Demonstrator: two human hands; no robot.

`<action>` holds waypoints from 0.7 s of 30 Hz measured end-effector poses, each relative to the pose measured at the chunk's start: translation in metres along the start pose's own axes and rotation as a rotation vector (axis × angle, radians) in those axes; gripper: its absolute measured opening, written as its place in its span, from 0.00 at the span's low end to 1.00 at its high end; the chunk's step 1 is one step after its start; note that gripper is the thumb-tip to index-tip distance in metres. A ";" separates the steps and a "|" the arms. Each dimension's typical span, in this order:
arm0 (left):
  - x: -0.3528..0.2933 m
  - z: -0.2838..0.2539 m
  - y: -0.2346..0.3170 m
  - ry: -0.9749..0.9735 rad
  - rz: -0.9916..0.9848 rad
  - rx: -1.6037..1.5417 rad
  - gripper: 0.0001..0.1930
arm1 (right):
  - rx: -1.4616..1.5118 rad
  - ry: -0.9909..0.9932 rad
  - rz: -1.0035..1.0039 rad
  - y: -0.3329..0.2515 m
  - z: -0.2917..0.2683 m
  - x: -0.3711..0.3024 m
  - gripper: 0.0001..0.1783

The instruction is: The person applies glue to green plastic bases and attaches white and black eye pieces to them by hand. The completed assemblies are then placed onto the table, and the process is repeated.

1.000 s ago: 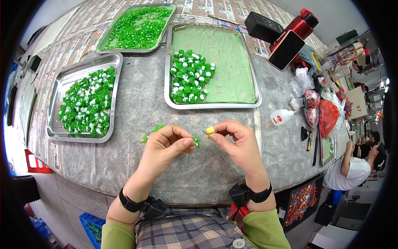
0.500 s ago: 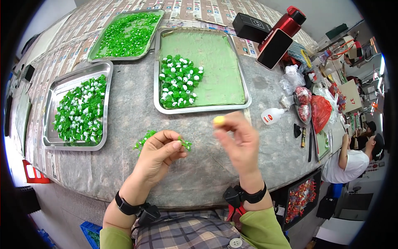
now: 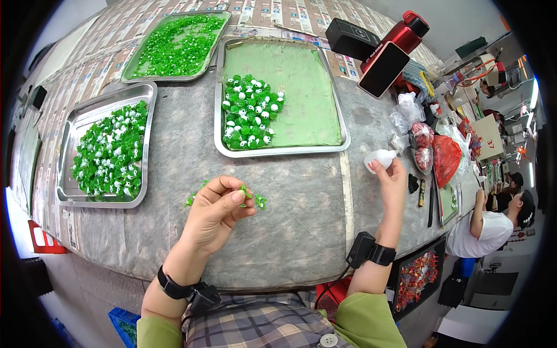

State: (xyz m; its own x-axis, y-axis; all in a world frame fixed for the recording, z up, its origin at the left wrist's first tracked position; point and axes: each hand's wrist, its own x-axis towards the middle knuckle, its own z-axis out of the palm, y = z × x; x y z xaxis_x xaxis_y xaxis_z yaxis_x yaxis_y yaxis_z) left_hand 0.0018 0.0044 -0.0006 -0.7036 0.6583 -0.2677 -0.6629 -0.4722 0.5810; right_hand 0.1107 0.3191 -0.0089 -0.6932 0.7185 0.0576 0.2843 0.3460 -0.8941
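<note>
My left hand pinches a small green plastic piece between thumb and fingers, just above the table. Loose green pieces lie around and partly behind that hand. Off to the right, my right hand has its fingers closed around a small white squeeze bottle. Beyond the hands stands a metal tray with a green lining. Green pieces with white eyeball-like balls are heaped on its left side.
At the left, another metal tray holds similar green-and-white pieces. A far tray carries small green pieces. A red bottle, a phone, a black box and plastic bags crowd the right. One person sits beyond.
My right hand has moved right to the white bottle and closed on it. The small yellow thing it held before no longer shows. My left hand has shifted slightly, still pinching.
</note>
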 end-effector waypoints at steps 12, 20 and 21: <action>-0.002 -0.004 0.000 -0.023 -0.018 -0.025 0.06 | 0.541 -0.049 -0.352 -0.127 0.067 -0.066 0.27; -0.003 -0.003 0.001 -0.028 -0.023 -0.033 0.05 | 0.322 -0.109 -0.681 -0.123 0.080 -0.074 0.26; -0.003 -0.003 0.002 -0.026 -0.023 -0.029 0.04 | 0.323 -0.110 -0.681 -0.123 0.080 -0.075 0.26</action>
State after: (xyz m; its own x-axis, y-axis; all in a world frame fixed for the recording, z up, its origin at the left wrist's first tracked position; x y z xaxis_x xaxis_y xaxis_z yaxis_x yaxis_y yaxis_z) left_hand 0.0021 -0.0001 -0.0013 -0.6816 0.6840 -0.2598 -0.6859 -0.4736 0.5524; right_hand 0.0746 0.1744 0.0610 -0.7131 0.3393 0.6135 -0.4262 0.4851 -0.7636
